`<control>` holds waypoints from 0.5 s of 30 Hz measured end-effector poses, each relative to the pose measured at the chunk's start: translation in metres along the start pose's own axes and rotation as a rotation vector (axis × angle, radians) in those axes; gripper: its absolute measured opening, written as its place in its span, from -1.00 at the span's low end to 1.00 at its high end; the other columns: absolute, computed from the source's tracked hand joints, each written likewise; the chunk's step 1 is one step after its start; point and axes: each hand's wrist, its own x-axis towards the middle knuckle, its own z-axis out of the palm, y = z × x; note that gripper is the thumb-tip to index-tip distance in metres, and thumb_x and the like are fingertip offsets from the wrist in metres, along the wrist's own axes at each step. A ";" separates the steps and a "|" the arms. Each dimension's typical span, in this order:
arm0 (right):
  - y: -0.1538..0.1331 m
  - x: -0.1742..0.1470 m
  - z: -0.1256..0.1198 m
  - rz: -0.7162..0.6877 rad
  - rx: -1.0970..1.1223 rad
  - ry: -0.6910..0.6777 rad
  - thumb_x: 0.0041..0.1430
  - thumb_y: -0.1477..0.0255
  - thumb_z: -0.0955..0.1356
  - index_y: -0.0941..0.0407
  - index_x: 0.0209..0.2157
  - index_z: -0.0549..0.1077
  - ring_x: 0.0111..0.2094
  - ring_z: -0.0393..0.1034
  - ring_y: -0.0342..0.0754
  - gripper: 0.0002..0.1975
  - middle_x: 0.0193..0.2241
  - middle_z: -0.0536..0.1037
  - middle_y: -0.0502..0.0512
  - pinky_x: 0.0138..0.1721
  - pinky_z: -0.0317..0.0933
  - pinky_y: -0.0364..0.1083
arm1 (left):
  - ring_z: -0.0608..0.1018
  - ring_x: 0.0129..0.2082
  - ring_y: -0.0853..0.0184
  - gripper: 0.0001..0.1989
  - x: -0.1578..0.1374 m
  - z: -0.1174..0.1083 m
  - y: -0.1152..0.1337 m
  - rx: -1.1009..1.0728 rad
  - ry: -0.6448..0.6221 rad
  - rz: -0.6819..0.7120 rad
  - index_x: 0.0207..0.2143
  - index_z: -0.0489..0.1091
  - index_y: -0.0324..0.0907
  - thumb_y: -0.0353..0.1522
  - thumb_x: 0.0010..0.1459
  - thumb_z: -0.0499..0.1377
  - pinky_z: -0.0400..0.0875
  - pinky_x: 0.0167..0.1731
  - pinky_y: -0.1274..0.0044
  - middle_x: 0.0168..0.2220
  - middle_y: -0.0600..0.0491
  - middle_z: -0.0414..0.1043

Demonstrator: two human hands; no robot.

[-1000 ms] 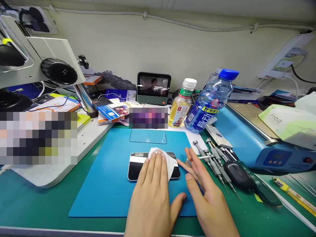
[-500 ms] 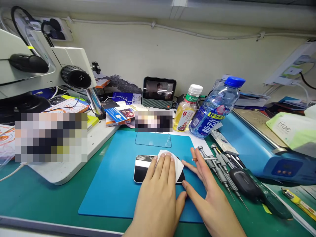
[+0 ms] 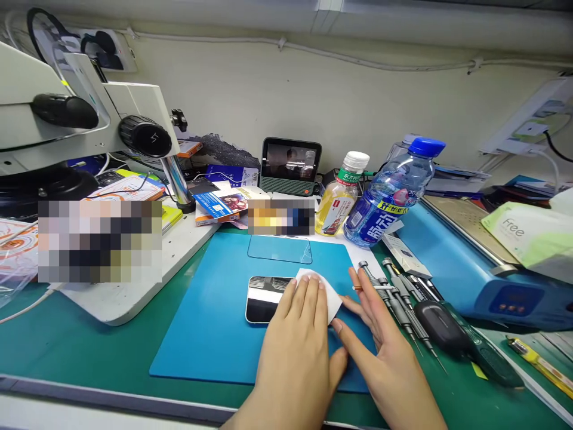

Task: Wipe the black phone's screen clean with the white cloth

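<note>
Covering cloth (image 3: 332,301), left hand (image 3: 296,343), phone (image 3: 264,304) part-hidden

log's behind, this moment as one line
left grip: flat on white wipe over phone | right grip: beside wipe | phone: on blue mat

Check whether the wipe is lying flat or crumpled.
Flat: the wipe lies smooth over the phone under the left hand. Whether it's folded, I cannot tell.
</note>
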 end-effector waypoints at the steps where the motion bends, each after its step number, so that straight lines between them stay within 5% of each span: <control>1: -0.001 0.000 0.000 0.006 0.009 0.009 0.45 0.08 0.36 -0.30 0.51 0.04 0.35 0.39 0.09 -0.28 0.53 0.11 -0.06 0.42 0.16 0.16 | 0.43 0.38 -0.01 -0.25 0.000 0.000 0.002 -0.002 -0.002 -0.005 0.36 0.35 -0.42 0.00 0.39 0.19 0.43 0.34 0.22 0.39 -0.22 0.30; 8: -0.006 0.000 0.002 0.032 0.089 0.038 0.45 0.06 0.35 -0.18 0.50 0.13 0.27 0.48 0.06 -0.31 0.51 0.19 0.04 0.39 0.22 0.06 | 0.44 0.37 0.03 -0.20 -0.025 -0.001 0.010 0.007 0.059 0.013 0.33 0.40 -0.36 0.13 0.46 -0.01 0.48 0.28 0.23 0.40 -0.20 0.29; 15: -0.006 0.001 -0.001 0.005 0.114 0.048 0.46 0.12 0.37 -0.25 0.48 0.15 0.33 0.40 0.07 -0.34 0.50 0.20 -0.02 0.35 0.27 0.05 | 0.41 0.39 0.05 -0.16 0.002 -0.002 0.004 0.001 -0.016 0.015 0.36 0.37 -0.36 0.16 0.37 0.15 0.39 0.38 0.24 0.38 -0.18 0.33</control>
